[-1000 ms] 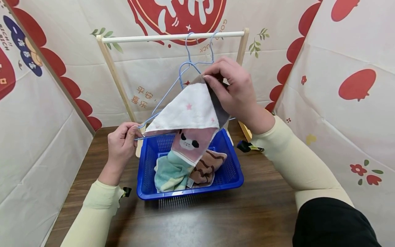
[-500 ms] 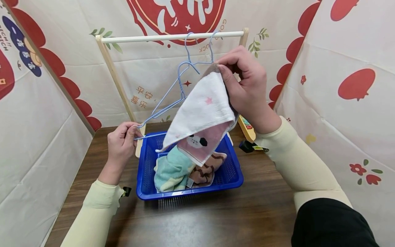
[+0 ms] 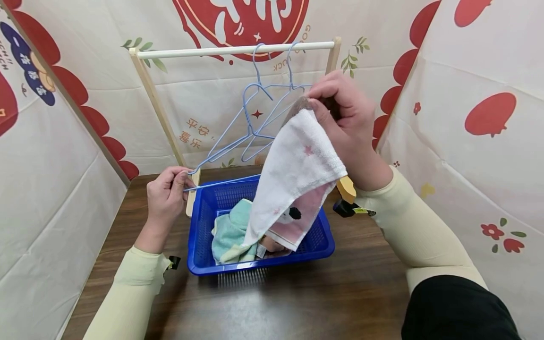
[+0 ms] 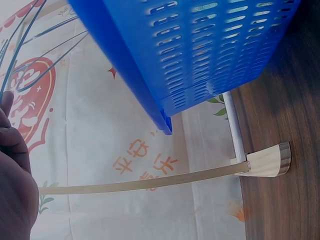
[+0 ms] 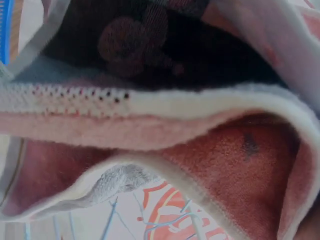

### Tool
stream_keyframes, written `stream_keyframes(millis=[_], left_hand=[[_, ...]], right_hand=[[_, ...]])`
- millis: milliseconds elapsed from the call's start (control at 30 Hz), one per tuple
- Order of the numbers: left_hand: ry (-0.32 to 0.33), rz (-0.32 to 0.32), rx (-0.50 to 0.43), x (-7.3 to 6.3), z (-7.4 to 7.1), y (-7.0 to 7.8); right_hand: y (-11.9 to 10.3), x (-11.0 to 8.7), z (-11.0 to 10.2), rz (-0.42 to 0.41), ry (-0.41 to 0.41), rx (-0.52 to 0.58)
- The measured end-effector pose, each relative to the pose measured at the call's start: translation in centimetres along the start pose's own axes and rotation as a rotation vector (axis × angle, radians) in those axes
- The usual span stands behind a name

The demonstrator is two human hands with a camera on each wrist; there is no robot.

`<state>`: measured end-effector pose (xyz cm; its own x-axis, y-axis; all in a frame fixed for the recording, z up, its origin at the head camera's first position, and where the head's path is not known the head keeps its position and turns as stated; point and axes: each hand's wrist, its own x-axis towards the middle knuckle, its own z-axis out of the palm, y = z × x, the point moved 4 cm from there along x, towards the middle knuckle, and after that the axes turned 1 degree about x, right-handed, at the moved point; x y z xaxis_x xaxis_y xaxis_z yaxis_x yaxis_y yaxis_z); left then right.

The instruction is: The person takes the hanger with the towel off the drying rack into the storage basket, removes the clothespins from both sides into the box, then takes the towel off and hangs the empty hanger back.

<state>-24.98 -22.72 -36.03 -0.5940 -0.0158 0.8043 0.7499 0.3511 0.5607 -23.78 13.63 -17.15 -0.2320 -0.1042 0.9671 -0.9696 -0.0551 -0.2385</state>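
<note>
My left hand grips the left end of a blue wire hanger, which is held above the left side of a blue basket. With thumb and fingers, my right hand pinches a corner of a small towel, white with pink stars outside and pink with a dark-eyed animal face inside. The towel hangs folded over the basket's right part, apart from the hanger's left end. Its pink inner side fills much of the right wrist view. A green towel and a partly hidden brown cloth lie in the basket.
Behind the basket stands a rack with a white rail and wooden posts. Two more blue hangers hang from the rail. A yellow object shows beside the right wrist. Printed cloth walls enclose the wooden table.
My right hand has drawn the towel rightward, off the hanger's shoulder, and the towel now hangs lower over the basket. My left hand and its hanger have stayed nearly still.
</note>
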Motion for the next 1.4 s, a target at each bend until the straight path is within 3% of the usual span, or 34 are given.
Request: stream_keyframes(millis=[233, 533, 800, 1100, 1400], left_hand=[[0.008, 0.0, -0.006, 0.1, -0.1, 0.0], [-0.004, 0.005, 0.021, 0.1, -0.1, -0.3], [0.0, -0.005, 0.013, 0.1, 0.1, -0.3], [-0.01, 0.003, 0.008, 0.3, 0.3, -0.1], [0.002, 0.004, 0.016, 0.3, 0.5, 0.1]], right_hand=[[1.4, -2.5, 0.2, 0.005, -0.161, -0.09], [4.1, -7.7, 2.2, 0.036, -0.513, -0.238], [6.1, -11.1, 3.5, 0.014, -0.712, -0.31], [8.0, -15.1, 5.0, 0.184, -1.004, -0.412], [9.0, -17.3, 7.7, 0.274, -1.232, -0.358]])
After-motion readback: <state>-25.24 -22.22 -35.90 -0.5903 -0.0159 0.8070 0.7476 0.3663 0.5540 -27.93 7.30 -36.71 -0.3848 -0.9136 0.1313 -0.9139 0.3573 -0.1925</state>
